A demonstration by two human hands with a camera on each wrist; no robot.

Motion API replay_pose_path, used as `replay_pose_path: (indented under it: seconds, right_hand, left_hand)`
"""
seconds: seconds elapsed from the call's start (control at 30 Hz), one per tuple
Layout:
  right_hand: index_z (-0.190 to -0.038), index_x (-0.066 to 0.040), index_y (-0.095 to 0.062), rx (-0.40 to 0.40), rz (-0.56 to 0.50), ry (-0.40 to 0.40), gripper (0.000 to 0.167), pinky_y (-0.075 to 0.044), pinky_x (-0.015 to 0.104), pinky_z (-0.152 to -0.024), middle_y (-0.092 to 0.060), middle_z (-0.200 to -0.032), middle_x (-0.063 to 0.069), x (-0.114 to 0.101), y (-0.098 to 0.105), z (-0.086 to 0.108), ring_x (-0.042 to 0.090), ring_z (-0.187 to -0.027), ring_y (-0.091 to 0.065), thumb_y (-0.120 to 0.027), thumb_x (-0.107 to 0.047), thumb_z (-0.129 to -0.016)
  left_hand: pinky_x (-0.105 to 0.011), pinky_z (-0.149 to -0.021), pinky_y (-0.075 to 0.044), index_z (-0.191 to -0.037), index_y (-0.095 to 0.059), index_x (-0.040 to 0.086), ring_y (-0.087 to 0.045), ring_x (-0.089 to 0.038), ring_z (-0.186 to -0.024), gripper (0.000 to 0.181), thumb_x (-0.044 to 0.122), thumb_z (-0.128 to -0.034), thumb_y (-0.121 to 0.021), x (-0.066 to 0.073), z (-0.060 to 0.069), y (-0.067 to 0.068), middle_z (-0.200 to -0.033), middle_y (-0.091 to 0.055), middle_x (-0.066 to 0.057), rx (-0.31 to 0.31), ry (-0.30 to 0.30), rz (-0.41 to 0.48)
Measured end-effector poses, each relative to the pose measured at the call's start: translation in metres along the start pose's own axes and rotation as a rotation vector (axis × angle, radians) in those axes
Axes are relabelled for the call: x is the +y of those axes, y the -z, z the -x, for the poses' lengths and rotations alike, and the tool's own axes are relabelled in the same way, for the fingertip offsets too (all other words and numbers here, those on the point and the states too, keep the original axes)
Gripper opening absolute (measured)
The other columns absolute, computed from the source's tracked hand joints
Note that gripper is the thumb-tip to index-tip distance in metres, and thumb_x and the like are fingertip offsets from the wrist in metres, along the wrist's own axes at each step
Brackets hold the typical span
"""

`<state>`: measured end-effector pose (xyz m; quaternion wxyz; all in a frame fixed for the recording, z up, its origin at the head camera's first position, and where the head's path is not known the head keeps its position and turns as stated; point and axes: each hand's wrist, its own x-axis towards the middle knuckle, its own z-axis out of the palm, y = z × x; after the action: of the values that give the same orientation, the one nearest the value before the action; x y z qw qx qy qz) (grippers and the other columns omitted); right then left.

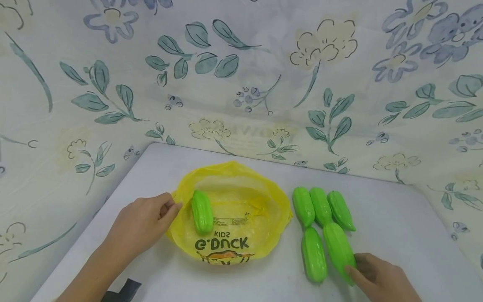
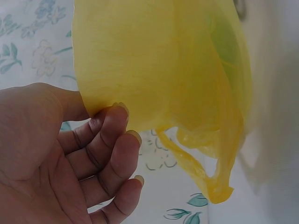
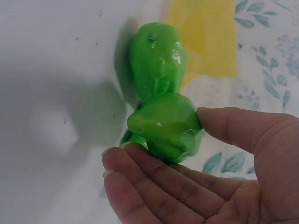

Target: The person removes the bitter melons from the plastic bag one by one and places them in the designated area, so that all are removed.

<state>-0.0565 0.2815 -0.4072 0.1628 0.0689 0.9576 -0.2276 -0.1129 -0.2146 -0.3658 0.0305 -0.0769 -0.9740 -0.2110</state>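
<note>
My left hand (image 1: 151, 218) pinches the left rim of a yellow plastic bag (image 1: 226, 172), which stands with its mouth wide. In the left wrist view, the bag's edge (image 2: 140, 70) lies between thumb and fingertips. One green toy cucumber (image 1: 202, 212) lies inside the bag at the left. To the right, my right hand (image 1: 381, 277) grips the lower end of another toy cucumber (image 1: 338, 249) between thumb and fingers. Close beside it lies a toy cucumber (image 1: 314, 255). The right wrist view shows the held cucumber (image 3: 166, 126) end-on, its pointed tip toward the camera.
Above the held cucumber, a row of toy cucumbers (image 1: 303, 206) lies on the white table (image 1: 392, 218). Floral fabric (image 1: 249, 96) hangs behind and around the table. A black item (image 1: 128, 289) shows at the front left edge.
</note>
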Motion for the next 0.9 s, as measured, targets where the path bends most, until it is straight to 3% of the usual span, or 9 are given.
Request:
replay_pose_path:
  seconds: [0.17, 0.9]
  right_hand:
    - [-0.127, 0.008, -0.062, -0.032, 0.007, -0.021, 0.075, -0.057, 0.057, -0.085, -0.075, -0.110, 0.014, 0.005, -0.004, -0.006, 0.036, -0.099, -0.072, -0.073, -0.058, -0.092]
    - [-0.122, 0.009, -0.064, -0.036, 0.037, -0.024, 0.065, -0.056, 0.057, -0.087, -0.076, -0.104, 0.013, -0.001, -0.007, -0.013, 0.037, -0.100, -0.071, -0.073, -0.049, -0.095]
  left_hand:
    - [-0.030, -0.053, -0.035, -0.084, -0.057, 0.015, -0.044, -0.014, -0.056, 0.024, 0.026, -0.1024, -0.067, -0.001, 0.000, -0.001, -0.060, -0.045, 0.004, 0.001, 0.000, -0.001]
    - [-0.030, -0.053, -0.035, -0.082, -0.056, 0.015, -0.044, -0.015, -0.056, 0.025, 0.026, -0.1026, -0.067, -0.001, 0.000, -0.001, -0.061, -0.046, 0.004, -0.019, 0.015, 0.003]
